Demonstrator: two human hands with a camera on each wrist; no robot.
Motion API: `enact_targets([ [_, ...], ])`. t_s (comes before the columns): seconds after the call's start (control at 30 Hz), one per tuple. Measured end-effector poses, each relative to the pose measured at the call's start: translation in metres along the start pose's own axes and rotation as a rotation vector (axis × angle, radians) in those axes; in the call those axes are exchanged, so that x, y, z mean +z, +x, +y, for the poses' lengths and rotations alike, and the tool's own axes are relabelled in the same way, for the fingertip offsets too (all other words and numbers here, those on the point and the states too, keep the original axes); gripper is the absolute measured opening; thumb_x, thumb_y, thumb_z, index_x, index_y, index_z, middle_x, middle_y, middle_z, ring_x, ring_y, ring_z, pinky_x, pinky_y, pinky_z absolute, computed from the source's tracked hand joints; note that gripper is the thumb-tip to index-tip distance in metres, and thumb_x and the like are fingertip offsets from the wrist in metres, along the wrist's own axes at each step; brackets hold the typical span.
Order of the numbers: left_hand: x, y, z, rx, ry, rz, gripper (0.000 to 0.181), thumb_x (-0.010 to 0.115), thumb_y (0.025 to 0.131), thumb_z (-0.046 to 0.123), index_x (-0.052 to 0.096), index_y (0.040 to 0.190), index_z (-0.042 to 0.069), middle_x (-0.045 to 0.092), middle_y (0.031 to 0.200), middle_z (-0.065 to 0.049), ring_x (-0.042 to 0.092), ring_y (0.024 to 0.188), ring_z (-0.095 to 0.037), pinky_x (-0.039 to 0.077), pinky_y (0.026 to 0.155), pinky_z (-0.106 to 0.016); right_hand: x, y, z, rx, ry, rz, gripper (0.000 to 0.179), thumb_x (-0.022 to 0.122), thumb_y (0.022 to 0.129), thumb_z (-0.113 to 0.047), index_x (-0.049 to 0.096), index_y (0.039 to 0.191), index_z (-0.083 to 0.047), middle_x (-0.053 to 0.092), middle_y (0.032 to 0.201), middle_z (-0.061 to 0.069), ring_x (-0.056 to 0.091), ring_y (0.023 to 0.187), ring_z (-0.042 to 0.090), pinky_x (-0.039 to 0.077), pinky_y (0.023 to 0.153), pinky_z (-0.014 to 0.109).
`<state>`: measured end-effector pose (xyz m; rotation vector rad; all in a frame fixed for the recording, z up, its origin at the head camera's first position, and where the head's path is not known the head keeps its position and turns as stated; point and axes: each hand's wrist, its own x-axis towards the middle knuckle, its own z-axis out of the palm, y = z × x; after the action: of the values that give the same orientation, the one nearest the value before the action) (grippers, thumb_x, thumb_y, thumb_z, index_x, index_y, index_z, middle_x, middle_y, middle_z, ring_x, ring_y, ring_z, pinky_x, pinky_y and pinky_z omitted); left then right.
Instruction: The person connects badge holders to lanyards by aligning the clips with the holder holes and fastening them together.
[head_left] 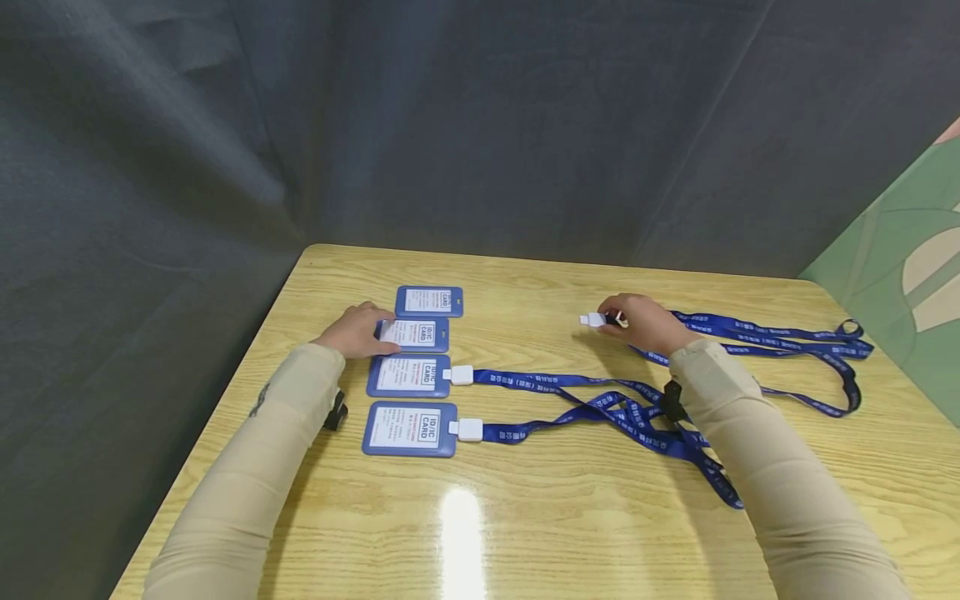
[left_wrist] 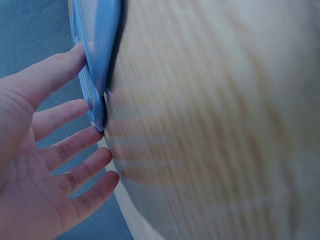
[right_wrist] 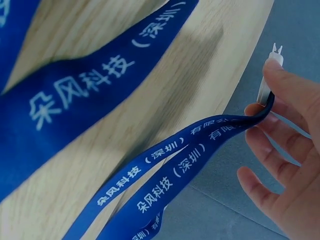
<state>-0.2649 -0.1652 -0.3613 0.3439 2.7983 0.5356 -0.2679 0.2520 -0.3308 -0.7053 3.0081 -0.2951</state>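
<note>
Four blue card holders lie in a column. At the left end of the second from the back, a blue card holder, rests my left hand. Thumb and index finger touch its edges, the other fingers spread in the left wrist view. My right hand, raised over the table's back right, pinches the white clip of a blue lanyard between thumb and fingers. The clip's two small prongs point away from the hand. The lanyard's strap trails from the hand onto the table.
The rearmost card holder has no lanyard. Two nearer card holders, the third and the front one, are joined to white clips with blue straps. These straps tangle under the right forearm. A dark curtain hangs behind the wooden table.
</note>
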Motion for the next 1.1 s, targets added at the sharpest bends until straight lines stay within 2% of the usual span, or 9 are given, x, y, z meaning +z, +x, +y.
enact_targets([
  [0.73,0.0,0.0,0.002,0.008,0.017,0.019,0.063,0.069,0.083,0.032,0.048,0.134,0.002,0.047,0.134,-0.02,0.042,0.119,-0.035,0.035,0.107,-0.051,0.003,0.006,-0.006,-0.036,0.012,0.013,0.022,0.066,0.085,-0.011,0.065,0.102,0.001,0.067,0.094,0.015,0.061,0.083,0.024,0.051,0.073,0.041],
  [1.1,0.001,0.0,0.004,0.018,0.023,0.023,0.063,0.068,0.083,0.032,0.048,0.134,0.001,0.046,0.135,-0.02,0.042,0.121,-0.035,0.034,0.107,-0.05,0.003,0.009,-0.01,-0.041,-0.014,-0.01,0.023,0.066,0.086,-0.012,0.065,0.104,0.002,0.067,0.094,0.014,0.061,0.083,0.023,0.051,0.075,0.041],
])
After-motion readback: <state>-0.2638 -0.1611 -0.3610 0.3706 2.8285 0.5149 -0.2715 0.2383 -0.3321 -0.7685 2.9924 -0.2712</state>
